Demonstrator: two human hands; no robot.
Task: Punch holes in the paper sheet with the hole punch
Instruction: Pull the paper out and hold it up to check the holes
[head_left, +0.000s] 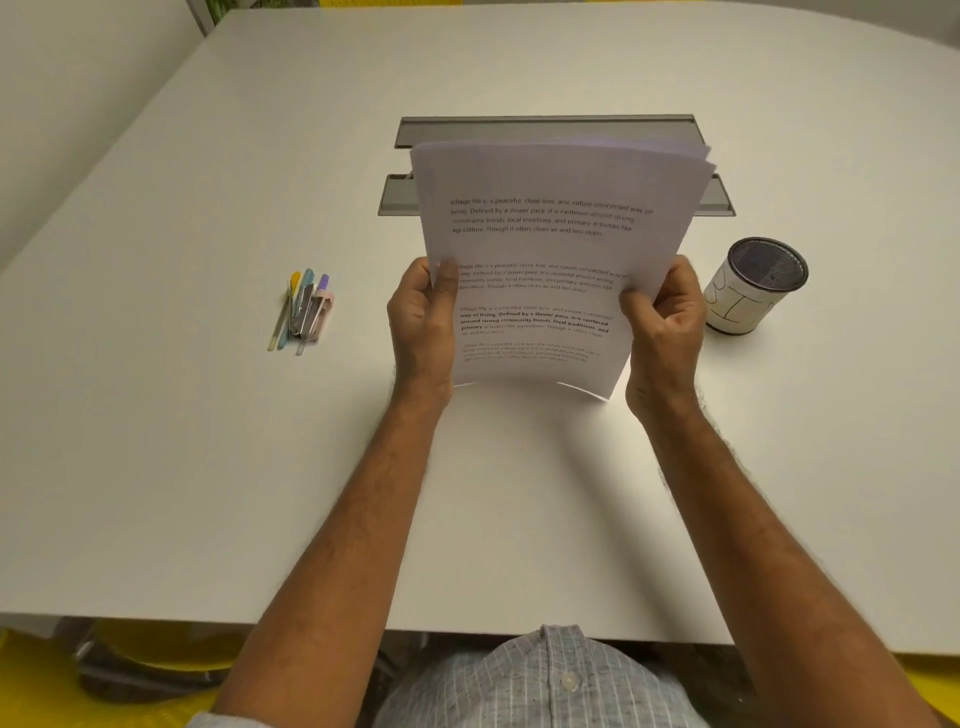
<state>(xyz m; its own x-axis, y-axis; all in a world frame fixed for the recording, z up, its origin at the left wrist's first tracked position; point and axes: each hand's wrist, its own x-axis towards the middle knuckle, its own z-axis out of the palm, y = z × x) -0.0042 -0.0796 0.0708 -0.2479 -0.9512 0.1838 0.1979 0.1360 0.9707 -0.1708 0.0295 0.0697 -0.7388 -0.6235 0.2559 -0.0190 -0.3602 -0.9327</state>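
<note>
Paper sheets (550, 249) stood upright at frame centre, bottom edge near the table (208, 467) — several pages, top edges fanned. Left hand (423, 322) gripped the left edge, thumb in front; right hand (662, 322) gripped the right edge. Small pile (304, 312) of pens plus a metal tool lay at left-centre, nearer the left hand, long axis running up-frame — hole punch? Too small to tell. Cup (756, 286) at right.

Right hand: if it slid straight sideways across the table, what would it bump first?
Probably the cup beside it. The right hand grips the papers, held up, so height is unclear.
</note>
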